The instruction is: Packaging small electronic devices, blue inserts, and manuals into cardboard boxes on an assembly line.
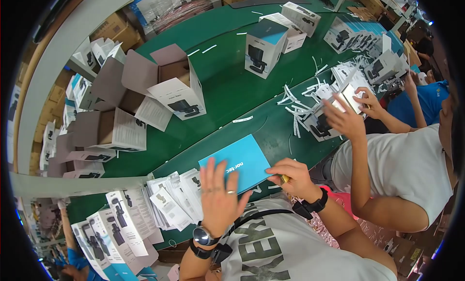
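Observation:
In front of me on the green table lies a flat blue box [253, 157] with white lettering on its upper face. My left hand [219, 194] is over its left end, fingers spread and slightly blurred; whether the palm presses on it I cannot tell. My right hand [294, 178] is closed at the box's right corner, thumb and forefinger by the edge. A small yellow object [285, 178] shows between its curled fingers; its kind is hidden. Beside my left hand lies a pile of white printed leaflets [169, 203].
Open white cartons [181, 94] with brown insides stand at the left. A closed carton [264, 48] with a blue top stands farther back. White paper strips [295, 111] litter the table towards a co-worker [387, 174] at my right. More cartons [114, 227] stand at the lower left.

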`<state>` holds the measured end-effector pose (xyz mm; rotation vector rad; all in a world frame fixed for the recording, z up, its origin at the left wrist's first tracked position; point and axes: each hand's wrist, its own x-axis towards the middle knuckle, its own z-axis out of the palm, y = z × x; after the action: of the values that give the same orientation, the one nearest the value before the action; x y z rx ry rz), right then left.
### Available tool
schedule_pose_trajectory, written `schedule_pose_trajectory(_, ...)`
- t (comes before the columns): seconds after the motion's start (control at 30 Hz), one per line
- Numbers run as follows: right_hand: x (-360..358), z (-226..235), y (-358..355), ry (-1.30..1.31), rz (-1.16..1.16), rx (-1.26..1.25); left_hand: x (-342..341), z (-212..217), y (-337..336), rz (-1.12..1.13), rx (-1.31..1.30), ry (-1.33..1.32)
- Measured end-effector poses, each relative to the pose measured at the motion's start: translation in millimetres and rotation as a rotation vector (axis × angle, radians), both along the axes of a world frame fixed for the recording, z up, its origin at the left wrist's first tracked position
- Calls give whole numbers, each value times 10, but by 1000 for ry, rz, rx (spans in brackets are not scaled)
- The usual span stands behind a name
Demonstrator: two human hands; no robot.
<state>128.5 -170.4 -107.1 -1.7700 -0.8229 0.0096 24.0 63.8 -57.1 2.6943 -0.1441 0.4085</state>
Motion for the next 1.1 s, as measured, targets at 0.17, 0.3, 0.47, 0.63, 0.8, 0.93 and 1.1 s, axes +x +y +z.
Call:
schedule_pose_trajectory(0.17, 139, -103, -90, -217, 12, -20, 327, -83, -312, -84, 207, 164)
schedule_pose_trajectory(0.3, 66, -190, -116, -162, -22, -85, 336, -187, -302, -99, 252, 181)
schedule_pose_trajectory(0.47, 108, -383, -126, -229, -60, -48, 347, -225, -364, -101, 221, 204)
schedule_pose_trajectory(0.63, 135, -253, -129, -46, 18, 14, 380, -195, -337, -103, 261, 208)
schedule_pose_trajectory(0.8, 272, -378, -138, -62, 109, 47, 400, -235, -310, -105, 285, 159)
schedule_pose_trajectory(0.93, 262, -366, -99, -91, 5, 103, 458, -166, -198, -135, 146, 71)
schedule_pose_trajectory(1.1, 236, -302, -50, -3, 21, 119, 484, 23, -101, -24, 182, 127)
